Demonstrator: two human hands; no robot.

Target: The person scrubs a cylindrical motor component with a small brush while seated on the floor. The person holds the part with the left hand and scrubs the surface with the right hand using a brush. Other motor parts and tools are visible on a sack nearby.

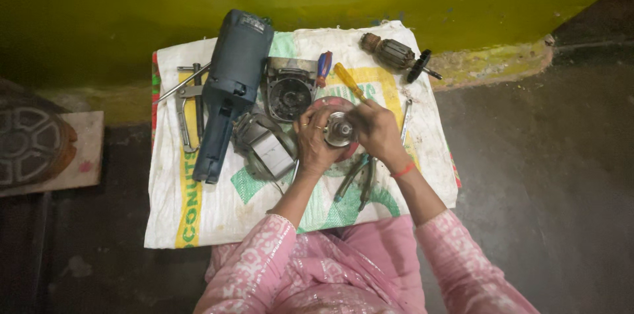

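Part in hand: You hold a round metal bearing housing (339, 128) with a reddish flange, just above the middle of the woven sack (218, 211) spread on the floor (528, 175).
Left hand: Your left hand (316, 144) is wrapped around the housing's left side, fingers curled snugly on it.
Right hand: Your right hand (374, 128) is closed on a yellow-handled screwdriver (349, 81); its handle points up and away, and the tip, hidden by your fingers, seems to meet the housing.
Just beside: A pair of pliers (360, 180) lies under your right wrist; a grey motor stator (264, 147) sits touching your left hand's side.
Further out: An open gear case (289, 93), a red-and-blue screwdriver (323, 67), the blue power tool body (231, 86), circlip pliers (187, 110) at the left, a slim spanner (405, 122) at the right, and the armature (396, 55) at the sack's far corner.
Risk, slip: I judge the screwdriver could skid off the smooth metal toward your left palm, since that hand sits right in its line.
Risk, loss: Any small piece prised loose could drop among the parts or roll off the sack onto the dark floor.
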